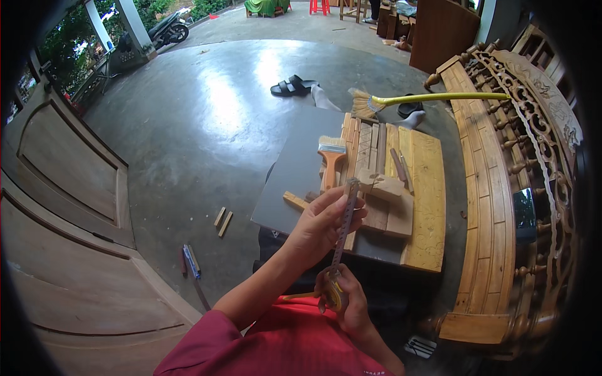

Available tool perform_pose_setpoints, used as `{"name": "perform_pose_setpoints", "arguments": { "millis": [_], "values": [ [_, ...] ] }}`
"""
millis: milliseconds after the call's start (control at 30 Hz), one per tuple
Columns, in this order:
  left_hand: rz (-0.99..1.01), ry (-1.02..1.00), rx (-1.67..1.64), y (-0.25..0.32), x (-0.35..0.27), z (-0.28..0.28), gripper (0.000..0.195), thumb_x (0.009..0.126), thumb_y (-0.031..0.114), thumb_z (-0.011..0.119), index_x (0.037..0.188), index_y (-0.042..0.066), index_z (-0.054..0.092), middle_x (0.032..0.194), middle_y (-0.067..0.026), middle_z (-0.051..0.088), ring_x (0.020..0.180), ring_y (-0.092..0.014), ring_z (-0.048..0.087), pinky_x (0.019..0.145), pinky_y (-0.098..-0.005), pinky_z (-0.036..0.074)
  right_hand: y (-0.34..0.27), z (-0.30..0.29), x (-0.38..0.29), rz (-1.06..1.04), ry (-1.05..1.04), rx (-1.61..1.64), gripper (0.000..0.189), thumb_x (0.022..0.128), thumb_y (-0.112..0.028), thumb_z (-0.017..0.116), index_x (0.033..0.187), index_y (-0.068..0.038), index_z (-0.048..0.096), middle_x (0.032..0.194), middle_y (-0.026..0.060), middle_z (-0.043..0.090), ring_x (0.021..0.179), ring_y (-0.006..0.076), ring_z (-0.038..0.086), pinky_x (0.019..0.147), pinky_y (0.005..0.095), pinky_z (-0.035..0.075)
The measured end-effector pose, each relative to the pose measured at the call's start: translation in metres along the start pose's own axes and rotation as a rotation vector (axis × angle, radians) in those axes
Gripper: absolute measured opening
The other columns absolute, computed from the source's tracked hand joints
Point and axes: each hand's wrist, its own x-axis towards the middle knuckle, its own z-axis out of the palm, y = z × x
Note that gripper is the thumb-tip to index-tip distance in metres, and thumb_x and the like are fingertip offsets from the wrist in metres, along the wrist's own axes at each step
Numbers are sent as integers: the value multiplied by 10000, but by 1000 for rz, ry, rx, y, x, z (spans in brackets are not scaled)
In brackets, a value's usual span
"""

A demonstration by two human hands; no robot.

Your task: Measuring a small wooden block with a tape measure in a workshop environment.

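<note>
My left hand [320, 218] pinches the free end of a steel tape measure blade [347, 216], drawn out at a steep slant. Below it, close to my body, my right hand [352, 298] grips the yellow tape measure case [335, 296]. A thin yellow strip [301, 296] sticks out left of the case; whether it is a strap or a pencil I cannot tell. Just beyond my hands lie wooden blocks [400, 216] and a paintbrush [332, 160] with an orange handle. They rest on a grey board [301, 141] in front of me.
A yellow-painted plank [425, 202] edges the board's right side, with carving tools [402, 169] beside it. A hand broom [423, 97] lies beyond. At right stands a carved wooden bench [484, 211] with a phone [525, 215] on it. Wooden door panels [70, 160] are at left.
</note>
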Motion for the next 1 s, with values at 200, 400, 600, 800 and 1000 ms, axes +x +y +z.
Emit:
{"name": "perform_pose_setpoints", "arguments": {
  "millis": [200,400,600,800,1000],
  "values": [
    [12,-43,46,1,5,-5,377,1013,237,626,1348,71,579,1162,-79,685,1081,-198,676,960,-343,547,-1,-1,3,-17,-12,4,351,971,-368,458,1111,-52,522,975,110,598,822,158,601,590,296,513],
    [20,-70,31,0,10,-1,366,1017,227,619,1341,64,581,1148,-70,691,1048,-184,682,939,-335,553,-5,-2,5,-18,-16,25,368,968,-375,447,1123,-50,526,976,109,599,814,151,581,592,286,497],
    [36,-40,-17,-2,6,-1,349,1020,202,609,1336,58,574,1136,-68,682,1009,-173,693,910,-318,576,-3,-2,3,8,-32,52,386,965,-369,440,1150,-42,528,1005,112,588,846,161,577,635,299,493],
    [31,-52,-31,0,5,1,341,1015,198,618,1321,49,591,1148,-74,694,1022,-172,691,937,-328,563,1,-3,2,6,-72,76,371,1027,-385,442,1140,-43,528,1016,111,596,838,161,577,680,310,488],
    [39,-74,-35,1,5,1,343,1016,200,617,1323,50,589,1142,-70,693,1016,-172,690,920,-324,564,-6,-2,2,31,-82,95,335,1036,-312,441,1128,-5,539,957,88,583,781,144,567,655,285,484]
  ]
}}
